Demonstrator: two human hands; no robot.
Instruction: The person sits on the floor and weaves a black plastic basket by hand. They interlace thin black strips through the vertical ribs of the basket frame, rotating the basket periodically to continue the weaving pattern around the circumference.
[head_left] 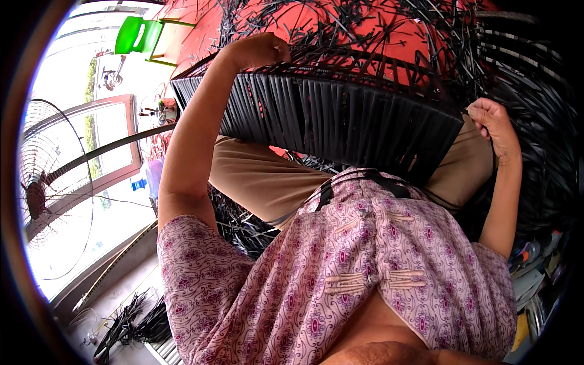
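Note:
A long black piece woven from flat strips [316,115], apparently a basket, lies across my lap, its ribbed side facing me. My left hand [261,52] is at its far upper edge, left of the middle, with the fingers curled; what they hold, if anything, is hidden. At the right end, my right hand [497,129] is closed in a pinch by the corner, on what looks like a thin black strip [467,111]. Loose strip ends stick up along the far rim of the woven piece.
Black strips [340,24] lie scattered over the red floor [395,39]. A large pile of strips [541,134] fills the right side. A green chair [139,35] is at the far left, with a wire-caged fan [38,194] nearer. More strips [131,328] lie at lower left.

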